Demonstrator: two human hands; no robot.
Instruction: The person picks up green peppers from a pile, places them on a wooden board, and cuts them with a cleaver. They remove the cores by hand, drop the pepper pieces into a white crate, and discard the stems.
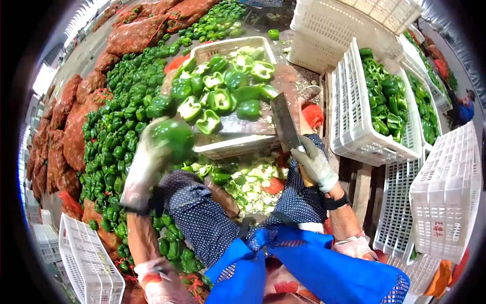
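Note:
My left hand (147, 152), gloved and smeared by motion, is closed around a whole green bell pepper (174, 139) just left of the cutting board (284, 76). In my gloved right hand (318, 164) is a cleaver (285, 121), its broad blade pointing up and away beside the board's right edge. Several cut green pepper pieces (221, 100), some showing pale insides, are heaped on the board. The board rests across a white crate (238, 147) in front of my knees. Pale pepper scraps (250, 190) lie on the ground between my legs.
A long pile of whole green peppers (114, 121) spreads along the left, bordered by red mesh sacks (136, 35). On the right, a white crate (349, 111) holds cut peppers. More white crates (445, 192) stand around it, and another crate (91, 263) is at lower left.

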